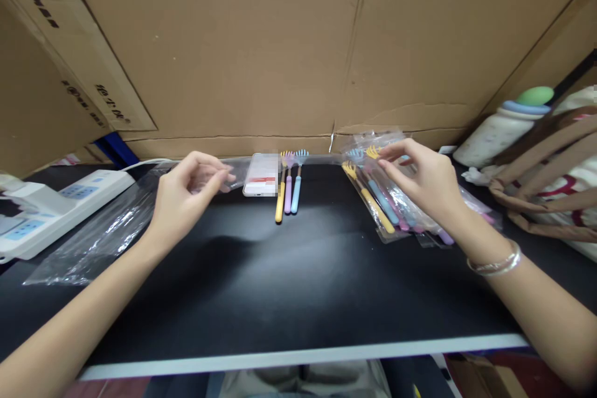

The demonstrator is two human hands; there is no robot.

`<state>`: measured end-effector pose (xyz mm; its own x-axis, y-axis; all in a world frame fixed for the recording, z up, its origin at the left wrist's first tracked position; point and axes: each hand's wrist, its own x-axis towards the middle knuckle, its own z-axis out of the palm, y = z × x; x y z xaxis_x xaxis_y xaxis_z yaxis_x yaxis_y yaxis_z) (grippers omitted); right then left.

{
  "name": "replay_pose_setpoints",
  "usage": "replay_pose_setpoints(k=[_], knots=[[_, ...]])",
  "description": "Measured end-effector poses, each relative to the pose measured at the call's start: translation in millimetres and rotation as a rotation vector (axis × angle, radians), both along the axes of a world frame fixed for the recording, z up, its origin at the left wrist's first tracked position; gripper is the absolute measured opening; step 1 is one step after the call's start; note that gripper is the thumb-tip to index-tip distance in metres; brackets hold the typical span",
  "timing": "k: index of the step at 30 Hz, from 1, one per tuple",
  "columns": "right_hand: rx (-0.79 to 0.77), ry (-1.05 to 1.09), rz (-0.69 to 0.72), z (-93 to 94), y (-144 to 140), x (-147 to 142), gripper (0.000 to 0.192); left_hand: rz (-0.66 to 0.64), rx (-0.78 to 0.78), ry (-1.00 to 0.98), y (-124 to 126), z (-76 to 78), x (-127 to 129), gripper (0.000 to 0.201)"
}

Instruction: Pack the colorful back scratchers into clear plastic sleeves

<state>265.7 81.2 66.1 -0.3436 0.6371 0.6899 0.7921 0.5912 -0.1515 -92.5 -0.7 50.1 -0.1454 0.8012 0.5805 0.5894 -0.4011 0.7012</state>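
Observation:
My left hand (189, 189) is closed in a pinch on a clear plastic bag (239, 173), whose thin film stretches to the right towards the phone. In the middle lie three back scratchers side by side: a yellow one (279, 199), a purple one (288, 193) and a blue one (296, 193), their claw heads pointing away. On the right, my right hand (415, 174) reaches over a pile of bagged back scratchers (385, 205). Its thumb and forefinger close just behind the claw head of a yellow back scratcher (373, 152); my hand covers the rest of it.
A phone (260, 183) lies left of the three scratchers. More clear plastic bags (107, 230) spread beside a white power strip (69, 211) at left. At right stand a bottle (499, 130) and a bag with tan straps (545, 180). A cardboard wall (242, 43) closes the back.

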Motion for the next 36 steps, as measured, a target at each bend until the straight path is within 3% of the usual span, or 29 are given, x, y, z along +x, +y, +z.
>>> replay_pose_setpoints(k=[3, 8, 13, 23, 30, 36], knots=[[0.030, -0.001, -0.031, 2.4, -3, 0, 0.018, -0.008, 0.046, -0.116, 1, 3.9, -4, 0.019], [-0.003, -0.147, -0.079, 5.3, -14, -8, 0.018, 0.007, 0.137, -0.120, 1, 10.0, -11, 0.016], [-0.067, -0.322, 0.090, -9.9, -17, -28, 0.017, 0.055, 0.190, -0.161, 3, 12.0, -16, 0.013], [-0.128, -0.612, 0.380, -29.8, -1, -69, 0.031, -0.037, 0.199, -0.219, 4, 10.6, -16, 0.014], [-0.086, -0.678, 0.411, -42.5, 20, -94, 0.036, -0.040, 0.179, -0.251, 1, 8.8, -8, 0.014], [-0.082, -0.671, 0.402, -40.8, 18, -87, 0.024, -0.055, 0.178, -0.243, 0, 8.9, -4, 0.011]])
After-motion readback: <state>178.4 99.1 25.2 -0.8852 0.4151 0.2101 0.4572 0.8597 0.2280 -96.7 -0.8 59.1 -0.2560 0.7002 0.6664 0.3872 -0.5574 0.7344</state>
